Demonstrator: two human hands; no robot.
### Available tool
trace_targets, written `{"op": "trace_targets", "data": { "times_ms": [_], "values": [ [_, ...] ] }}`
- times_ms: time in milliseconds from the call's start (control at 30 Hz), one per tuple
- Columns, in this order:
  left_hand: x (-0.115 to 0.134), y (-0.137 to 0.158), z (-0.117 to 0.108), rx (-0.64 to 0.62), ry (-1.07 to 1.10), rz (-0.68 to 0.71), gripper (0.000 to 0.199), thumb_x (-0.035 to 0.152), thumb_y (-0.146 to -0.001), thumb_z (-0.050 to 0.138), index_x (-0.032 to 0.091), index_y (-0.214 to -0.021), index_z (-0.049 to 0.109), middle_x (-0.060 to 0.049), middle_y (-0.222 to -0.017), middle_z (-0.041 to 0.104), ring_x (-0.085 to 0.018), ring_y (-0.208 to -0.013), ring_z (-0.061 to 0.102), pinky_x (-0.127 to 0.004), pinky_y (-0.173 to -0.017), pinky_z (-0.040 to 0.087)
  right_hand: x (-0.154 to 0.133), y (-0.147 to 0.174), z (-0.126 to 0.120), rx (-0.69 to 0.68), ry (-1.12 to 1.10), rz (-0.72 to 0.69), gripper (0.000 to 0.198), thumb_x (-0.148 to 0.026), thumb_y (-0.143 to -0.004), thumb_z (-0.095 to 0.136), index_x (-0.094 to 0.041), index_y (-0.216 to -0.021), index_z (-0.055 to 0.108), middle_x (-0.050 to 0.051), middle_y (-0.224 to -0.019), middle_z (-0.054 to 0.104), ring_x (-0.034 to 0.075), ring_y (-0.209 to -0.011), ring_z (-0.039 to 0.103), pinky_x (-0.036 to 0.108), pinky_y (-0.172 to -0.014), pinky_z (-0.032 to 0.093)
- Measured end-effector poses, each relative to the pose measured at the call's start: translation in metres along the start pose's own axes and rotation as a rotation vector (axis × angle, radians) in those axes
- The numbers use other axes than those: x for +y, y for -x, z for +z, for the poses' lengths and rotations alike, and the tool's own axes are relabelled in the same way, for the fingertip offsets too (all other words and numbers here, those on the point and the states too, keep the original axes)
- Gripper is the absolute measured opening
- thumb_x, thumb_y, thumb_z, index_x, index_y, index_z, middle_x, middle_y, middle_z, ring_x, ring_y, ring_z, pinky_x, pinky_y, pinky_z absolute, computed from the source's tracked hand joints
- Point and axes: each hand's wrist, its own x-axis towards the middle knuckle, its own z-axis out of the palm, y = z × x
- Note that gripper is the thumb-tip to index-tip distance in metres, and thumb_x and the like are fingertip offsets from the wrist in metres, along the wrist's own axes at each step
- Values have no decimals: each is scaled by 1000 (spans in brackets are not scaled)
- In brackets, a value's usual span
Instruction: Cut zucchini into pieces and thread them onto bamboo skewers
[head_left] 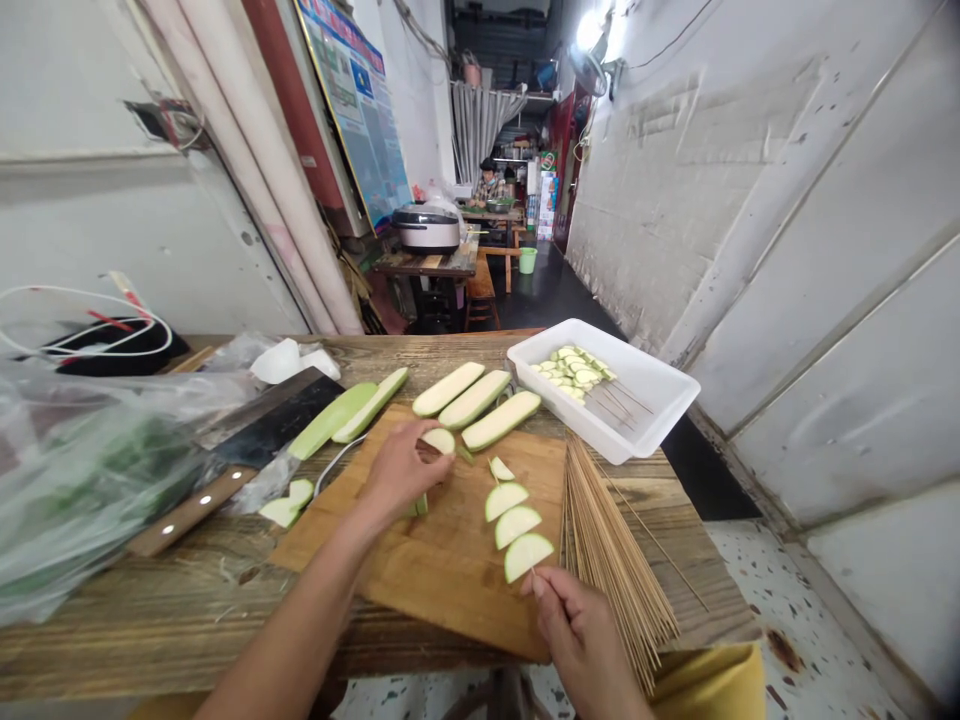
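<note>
Brown wood forms the cutting board (465,575), which we find lying askew on the table (247,600). Our left hand (405,465), above the board's far left part, is closed with thumb and fingers on a pale round slice (439,442). Our right hand (576,612), at the near right edge, grips the near end of a skewer (533,571); we count four green-rimmed slices (512,527) threaded along it, the smallest at the far end. The two hands are well apart.

Beyond the left hand we record three halved gourds (474,400) side by side, cut faces up. To the right, a bundle of bare sticks (611,560) lies beside the board, its far end near a white tray (652,385) containing finished skewers (576,370). To the left we note a cleaver (281,425) with a riveted wooden handle, near a clear plastic bag (90,470) of greens.
</note>
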Motion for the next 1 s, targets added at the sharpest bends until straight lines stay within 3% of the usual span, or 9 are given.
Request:
{"op": "trace_targets", "data": {
  "times_ms": [100, 200, 333, 500, 767, 1000],
  "values": [
    [-2, 13, 4, -30, 751, -261, 31, 20, -64, 72, 16, -89, 54, 2, -72, 61, -10, -62, 59, -21, -62, 47, -3, 2, 5, 6, 7, -31, 32, -35, -92, 39, -16, -75, 58, -4, -55, 39, 9, -46, 31, 20, -41, 24],
    [-2, 23, 11, -54, 1113, -439, 19, 11, -71, 66, 14, -88, 56, -3, -78, 67, -11, -70, 65, -20, -67, 52, -10, 4, 10, -59, 42, -76, 30, -33, -92, 39, -17, -74, 57, -4, -56, 42, 10, -49, 38, 19, -46, 29],
    [-1, 28, 12, -27, 1259, -543, 7, 8, -81, 55, 9, -86, 59, -13, -88, 70, -20, -84, 68, -30, -76, 56, -11, 7, 13, -135, 67, -89, 31, -30, -93, 37, -16, -75, 57, -4, -55, 42, 10, -48, 38, 19, -46, 29],
    [7, 29, 6, 20, 1346, -601, 11, 7, -83, 50, 8, -80, 60, -14, -88, 71, -26, -88, 68, -38, -79, 57, -8, 6, 14, -122, 49, -65, 28, -30, -93, 38, -16, -78, 57, -5, -55, 42, 9, -46, 36, 19, -43, 27],
    [21, 34, 4, -4, 1305, -603, 12, 5, -83, 51, 5, -80, 63, -16, -87, 71, -27, -88, 67, -36, -80, 56, -11, 2, 15, -108, 67, -93, 27, -27, -92, 39, -16, -78, 59, -1, -62, 55, 11, -54, 49, 18, -51, 36],
    [26, 35, 2, -28, 1276, -584, 15, 5, -83, 50, 5, -80, 64, -16, -88, 71, -26, -87, 68, -35, -79, 57, -15, 2, 14, -91, 95, -117, 27, -26, -92, 40, -16, -76, 59, -1, -61, 55, 11, -53, 49, 18, -51, 36]
  ]
}}
